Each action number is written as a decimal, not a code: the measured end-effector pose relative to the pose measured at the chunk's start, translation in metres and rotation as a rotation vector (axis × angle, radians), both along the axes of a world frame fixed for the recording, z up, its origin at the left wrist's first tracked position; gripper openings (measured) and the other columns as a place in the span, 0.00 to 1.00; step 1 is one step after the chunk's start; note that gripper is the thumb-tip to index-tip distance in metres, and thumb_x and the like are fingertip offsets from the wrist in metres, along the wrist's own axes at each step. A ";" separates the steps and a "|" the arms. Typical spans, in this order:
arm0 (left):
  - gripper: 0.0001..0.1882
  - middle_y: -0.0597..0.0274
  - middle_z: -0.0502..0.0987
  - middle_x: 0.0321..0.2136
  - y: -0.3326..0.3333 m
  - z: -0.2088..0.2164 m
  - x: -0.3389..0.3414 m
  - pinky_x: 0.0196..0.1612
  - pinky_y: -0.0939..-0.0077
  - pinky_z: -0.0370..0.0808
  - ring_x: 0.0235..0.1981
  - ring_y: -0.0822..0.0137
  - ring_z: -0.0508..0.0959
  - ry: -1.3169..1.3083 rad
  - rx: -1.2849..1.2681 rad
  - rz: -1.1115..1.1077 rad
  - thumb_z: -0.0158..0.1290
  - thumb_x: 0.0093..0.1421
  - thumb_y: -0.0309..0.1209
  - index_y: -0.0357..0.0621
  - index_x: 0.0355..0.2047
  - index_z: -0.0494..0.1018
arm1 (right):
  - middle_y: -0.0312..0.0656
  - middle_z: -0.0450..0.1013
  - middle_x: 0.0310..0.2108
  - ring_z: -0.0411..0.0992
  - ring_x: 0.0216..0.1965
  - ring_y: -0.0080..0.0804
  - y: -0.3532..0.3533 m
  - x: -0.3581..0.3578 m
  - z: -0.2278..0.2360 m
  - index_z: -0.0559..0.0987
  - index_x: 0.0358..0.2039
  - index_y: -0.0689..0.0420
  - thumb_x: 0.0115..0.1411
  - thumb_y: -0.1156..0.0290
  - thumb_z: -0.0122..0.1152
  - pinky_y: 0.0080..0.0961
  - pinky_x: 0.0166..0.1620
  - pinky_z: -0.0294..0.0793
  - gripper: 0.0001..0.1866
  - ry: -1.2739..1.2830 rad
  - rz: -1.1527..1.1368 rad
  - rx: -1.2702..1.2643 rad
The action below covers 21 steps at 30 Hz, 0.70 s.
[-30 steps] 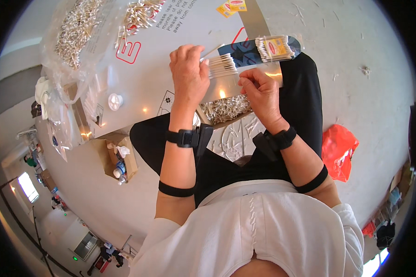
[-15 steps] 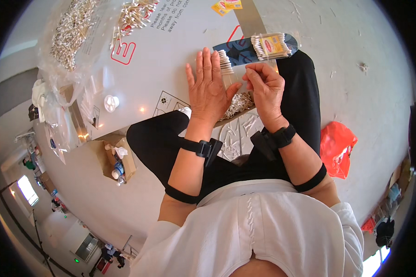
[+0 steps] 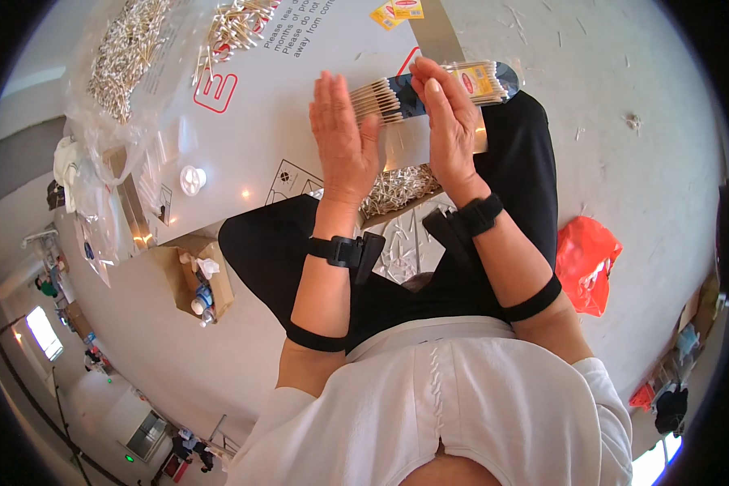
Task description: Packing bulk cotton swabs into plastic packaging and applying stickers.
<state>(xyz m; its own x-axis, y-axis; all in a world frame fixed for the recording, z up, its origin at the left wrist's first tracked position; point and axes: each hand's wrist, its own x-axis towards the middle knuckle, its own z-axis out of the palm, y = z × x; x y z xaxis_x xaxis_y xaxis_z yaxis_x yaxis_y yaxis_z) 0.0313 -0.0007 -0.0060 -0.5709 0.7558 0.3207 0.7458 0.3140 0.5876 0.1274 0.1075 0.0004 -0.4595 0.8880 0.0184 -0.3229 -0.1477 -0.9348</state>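
Note:
A row of cotton swabs (image 3: 373, 103) lies side by side on the left part of a dark patterned strip (image 3: 407, 95). On its left stands my left hand (image 3: 344, 146), open, fingers stretched up, slightly blurred, thumb close to the swab ends. My right hand (image 3: 452, 130) is held edge-on to the right of the row, its fingers extended over the strip and partly covering it. Nothing shows in either hand. At the strip's right end sits a clear pack of swabs (image 3: 492, 83) with a yellow label card (image 3: 473, 82). Below the hands is a box of loose swabs (image 3: 401, 188).
The white printed board (image 3: 251, 138) carries a small white round holder (image 3: 193, 180), a heap of swabs (image 3: 239, 24) and yellow cards (image 3: 395, 12). A plastic bag of swabs (image 3: 125, 65) lies at far left. On the floor are a red bag (image 3: 585, 263) and a cardboard box (image 3: 188, 279).
My right hand has gone from a pinch to extended fingers and moved up and left. My left hand has shifted left, and the swab row now lies further left.

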 end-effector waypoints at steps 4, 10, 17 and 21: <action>0.40 0.46 0.50 0.69 -0.003 0.010 -0.002 0.68 0.43 0.43 0.70 0.49 0.49 0.097 -0.141 0.039 0.49 0.64 0.47 0.37 0.68 0.49 | 0.39 0.74 0.46 0.70 0.47 0.25 0.004 -0.013 -0.006 0.76 0.50 0.64 0.69 0.65 0.51 0.21 0.54 0.69 0.16 0.052 0.036 -0.060; 0.45 0.44 0.49 0.69 -0.015 0.013 0.014 0.68 0.40 0.39 0.71 0.48 0.44 0.267 -0.481 0.034 0.50 0.61 0.54 0.30 0.65 0.53 | 0.41 0.75 0.47 0.71 0.49 0.26 0.003 -0.012 -0.014 0.76 0.50 0.65 0.69 0.64 0.51 0.22 0.55 0.69 0.18 0.052 0.039 -0.085; 0.41 0.46 0.49 0.69 -0.017 0.014 0.015 0.67 0.38 0.39 0.71 0.47 0.44 0.235 -0.386 0.059 0.51 0.61 0.51 0.31 0.63 0.58 | 0.42 0.75 0.47 0.71 0.50 0.27 0.003 -0.013 -0.012 0.76 0.50 0.65 0.69 0.64 0.52 0.22 0.56 0.69 0.18 0.050 0.050 -0.088; 0.34 0.47 0.52 0.68 -0.020 0.015 0.012 0.65 0.36 0.43 0.70 0.45 0.47 0.295 -0.420 0.034 0.53 0.62 0.43 0.36 0.62 0.60 | 0.42 0.75 0.48 0.71 0.50 0.26 0.005 -0.013 -0.013 0.76 0.50 0.65 0.69 0.64 0.52 0.22 0.56 0.69 0.18 0.047 0.057 -0.081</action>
